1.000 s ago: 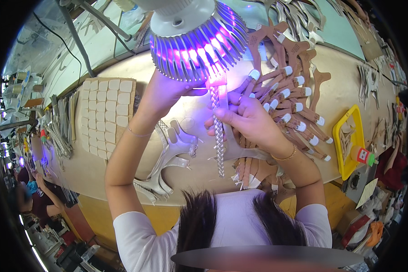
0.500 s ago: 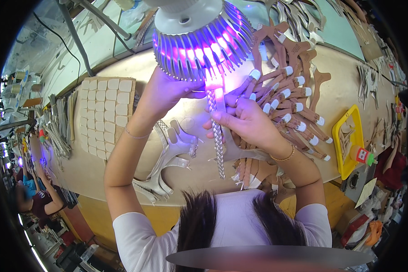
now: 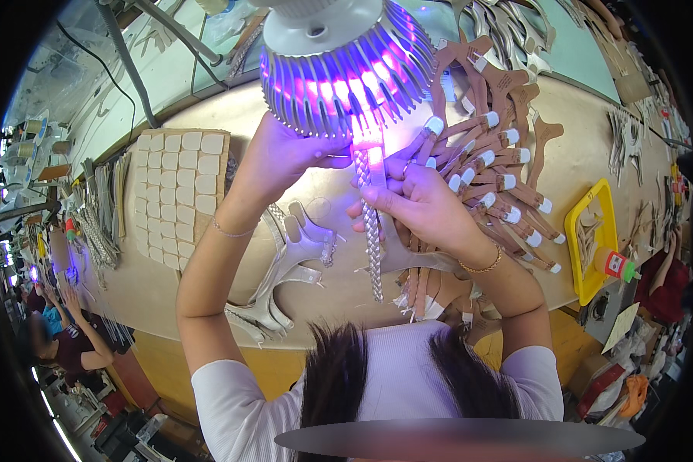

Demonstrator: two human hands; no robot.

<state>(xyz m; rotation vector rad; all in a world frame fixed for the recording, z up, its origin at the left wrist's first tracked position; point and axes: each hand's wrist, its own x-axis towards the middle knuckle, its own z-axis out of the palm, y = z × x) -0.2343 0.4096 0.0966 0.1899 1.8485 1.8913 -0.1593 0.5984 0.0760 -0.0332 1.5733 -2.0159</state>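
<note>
Here's the desk (image 3: 585, 146), gold-topped, sweeping right across the scene. On its right side, brown straps (image 3: 494, 138) pile up and fan out, white tips bunched together. And there's the lamp (image 3: 346, 85), big and finned, throwing purple light from above! Over to the left lies the board (image 3: 179, 196), covered in pale pads. Silver straps (image 3: 289, 258) sit between the board and the braid; the yellow tray (image 3: 573, 231) rests on the far right. Left hand (image 3: 281, 158) is up under the lamp, fingers partly hidden, so I can't tell how tightly they're closed. Right hand (image 3: 420, 196) is pinched on the braid (image 3: 370, 231), thumb in front, fingertips poking out behind. That silver braid hangs just below the lamp, lower end dangling free, while the bottle (image 3: 614, 264), green-capped, leans at the tray's edge.
</note>
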